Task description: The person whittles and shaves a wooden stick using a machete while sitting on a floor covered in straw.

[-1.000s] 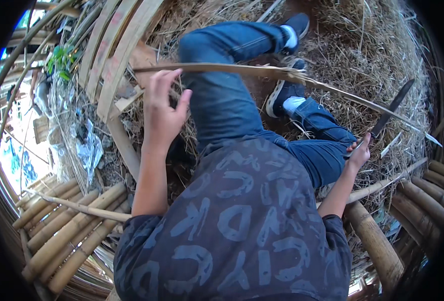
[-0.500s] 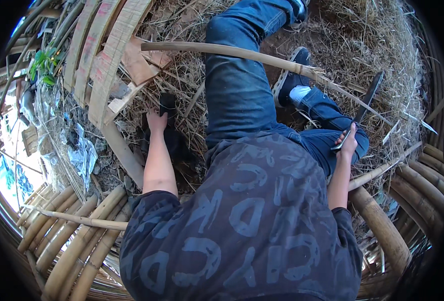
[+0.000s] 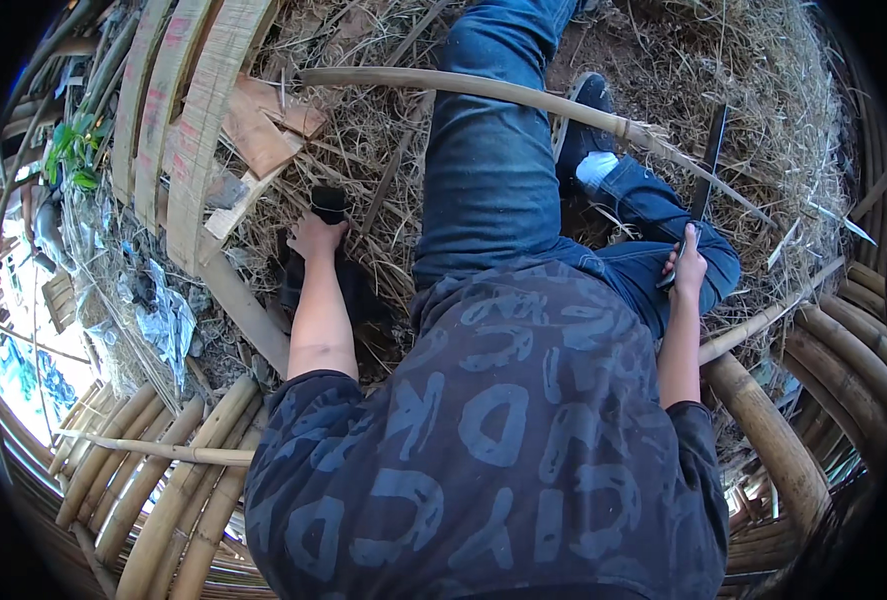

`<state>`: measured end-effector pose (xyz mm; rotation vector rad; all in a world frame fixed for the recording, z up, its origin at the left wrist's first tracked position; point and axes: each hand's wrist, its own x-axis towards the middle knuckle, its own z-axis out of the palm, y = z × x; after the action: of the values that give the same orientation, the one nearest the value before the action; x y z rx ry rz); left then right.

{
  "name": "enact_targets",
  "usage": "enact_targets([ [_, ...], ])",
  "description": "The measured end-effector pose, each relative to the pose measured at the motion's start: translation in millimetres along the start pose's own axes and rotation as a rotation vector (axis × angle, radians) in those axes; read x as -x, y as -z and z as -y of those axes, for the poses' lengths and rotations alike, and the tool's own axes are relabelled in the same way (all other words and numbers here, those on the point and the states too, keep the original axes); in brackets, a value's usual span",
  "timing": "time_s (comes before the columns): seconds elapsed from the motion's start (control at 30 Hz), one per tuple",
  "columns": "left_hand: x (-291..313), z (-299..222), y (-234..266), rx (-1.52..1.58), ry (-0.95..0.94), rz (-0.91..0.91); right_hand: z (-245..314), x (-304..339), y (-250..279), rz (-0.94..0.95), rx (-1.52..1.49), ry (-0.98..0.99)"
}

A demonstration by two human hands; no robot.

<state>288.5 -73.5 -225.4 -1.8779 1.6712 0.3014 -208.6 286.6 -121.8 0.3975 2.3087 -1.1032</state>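
My right hand (image 3: 689,268) is closed round the handle of a machete (image 3: 711,160), its long dark blade pointing away over the straw. The hand rests by my bent knee in blue jeans. On the left, my left hand (image 3: 315,238) reaches down to the ground and grips a small black object (image 3: 329,203) with a rounded end; its kind is unclear. A dark, soft-looking thing (image 3: 343,295) lies beside that forearm, partly in shadow. Across my outstretched leg runs a split bamboo strip (image 3: 483,88), frayed toward its right part.
Long wooden planks (image 3: 203,130) lean at the upper left, with flat wood offcuts (image 3: 258,135) beside them. Bamboo poles (image 3: 163,490) flank me at both sides. Crumpled clear plastic (image 3: 168,315) lies at the left. Dry straw (image 3: 743,70) covers the ground.
My left hand has closed on the black object and tipped it. The machete has swung leftward, its blade more upright in the picture. My outstretched leg has shifted slightly right.
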Motion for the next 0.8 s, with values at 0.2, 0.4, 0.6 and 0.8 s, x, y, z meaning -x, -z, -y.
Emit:
enact_targets([
  [0.2,21.8,-3.6,11.0,0.080,-0.064,-0.225,2.1,0.2,0.3,0.008,-0.037,-0.045],
  [0.4,31.8,-11.2,25.0,0.232,0.031,-0.219,0.8,1.0,2.3,0.021,-0.060,-0.055],
  [0.6,32.5,-12.9,15.1,0.106,-0.036,-0.227,3.0,-0.5,1.7,0.047,-0.089,-0.071],
  [0.8,26.0,-7.4,4.2,0.133,0.087,-0.048,3.1,-0.5,2.9,0.047,-0.088,-0.064],
])
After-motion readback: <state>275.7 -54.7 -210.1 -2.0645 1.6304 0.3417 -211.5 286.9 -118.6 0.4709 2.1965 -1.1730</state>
